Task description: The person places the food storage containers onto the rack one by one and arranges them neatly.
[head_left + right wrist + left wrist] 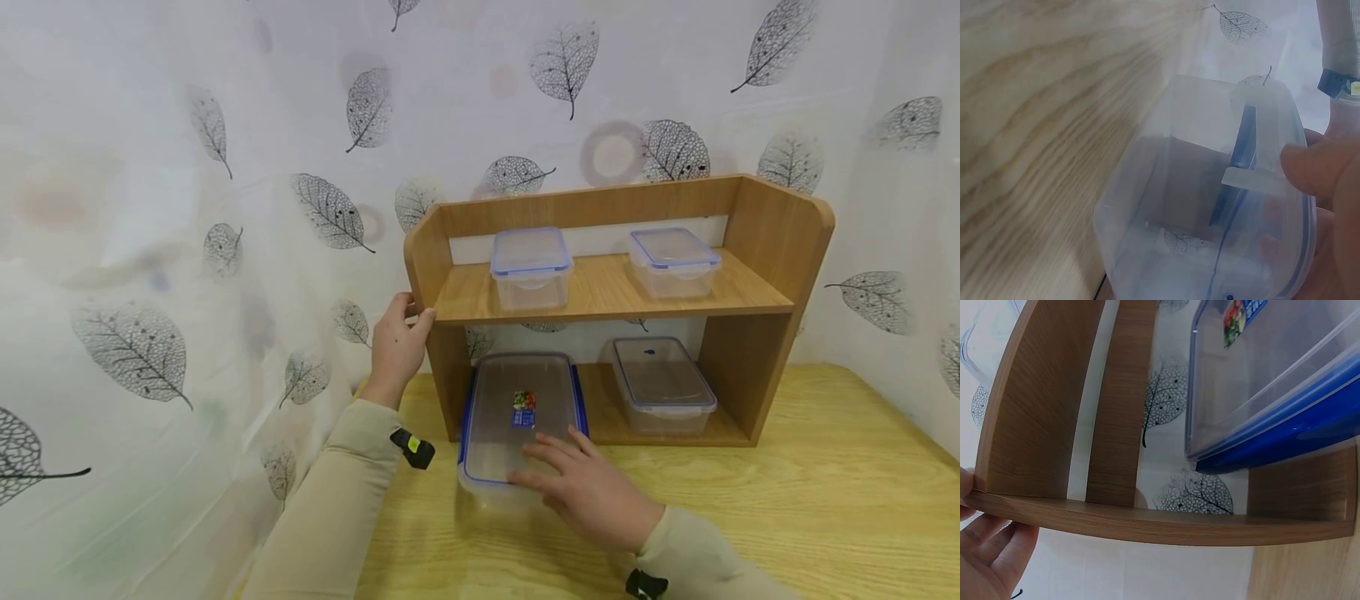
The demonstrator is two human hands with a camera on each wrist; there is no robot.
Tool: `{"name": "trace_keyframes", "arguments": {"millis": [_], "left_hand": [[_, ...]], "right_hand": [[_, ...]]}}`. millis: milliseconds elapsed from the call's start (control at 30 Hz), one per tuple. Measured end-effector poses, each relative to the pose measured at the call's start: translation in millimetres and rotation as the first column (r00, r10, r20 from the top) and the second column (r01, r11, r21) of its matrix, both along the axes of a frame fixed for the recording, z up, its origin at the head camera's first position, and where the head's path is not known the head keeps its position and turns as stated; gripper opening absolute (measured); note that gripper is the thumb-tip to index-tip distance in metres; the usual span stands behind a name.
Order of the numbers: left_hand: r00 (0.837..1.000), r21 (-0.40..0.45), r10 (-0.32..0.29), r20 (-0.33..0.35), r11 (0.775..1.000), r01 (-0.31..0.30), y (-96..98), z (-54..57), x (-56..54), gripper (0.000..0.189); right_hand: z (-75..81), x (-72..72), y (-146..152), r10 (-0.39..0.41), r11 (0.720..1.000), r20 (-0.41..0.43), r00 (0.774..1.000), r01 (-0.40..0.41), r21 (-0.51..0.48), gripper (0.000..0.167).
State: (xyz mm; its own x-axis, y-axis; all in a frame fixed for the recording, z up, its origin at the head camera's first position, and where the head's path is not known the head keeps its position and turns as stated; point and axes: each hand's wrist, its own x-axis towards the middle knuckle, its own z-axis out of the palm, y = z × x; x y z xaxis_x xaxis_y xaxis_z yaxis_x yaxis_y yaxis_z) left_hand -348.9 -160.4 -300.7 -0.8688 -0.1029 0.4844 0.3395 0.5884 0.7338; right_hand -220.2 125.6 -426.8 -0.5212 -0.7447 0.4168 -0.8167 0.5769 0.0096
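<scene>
A large clear food container [491,379] with blue side clips and a fruit sticker on its lid lies in the lower left of a wooden shelf [615,315]. Its front end sticks out past the shelf's edge, over the table. My right hand [592,492] rests with spread fingers on the front of the lid. In the right wrist view, its thumb [1310,169] is at the front rim, beside a clear latch [1254,178]. My left hand [400,346] grips the shelf's left side panel, thumb in front and fingers [1013,556] round the outer side.
Two small lidded containers, the left [531,287] and the right [675,279], stand on the upper board. Another lidded container [663,396] sits at lower right. The shelf stands on a wood-grain table [847,475], with a leaf-patterned curtain [247,333] behind and at left.
</scene>
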Motion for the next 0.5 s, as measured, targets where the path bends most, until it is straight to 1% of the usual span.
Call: {"name": "trace_keyframes", "arguments": {"millis": [367,500], "left_hand": [[1.0,-0.013,0.01,-0.005,1.0,-0.01,-0.2,-0.6,-1.1,0.042],[1.0,-0.013,0.011,-0.004,1.0,-0.011,-0.5,-0.5,-1.2,0.041]], "right_hand": [[-2.9,-10.5,1,-0.026,1.0,-0.034,0.999,0.026,0.0,0.062],[-1.8,-12.8,1,-0.038,0.999,-0.031,0.999,0.038,0.007,0.062]]}}
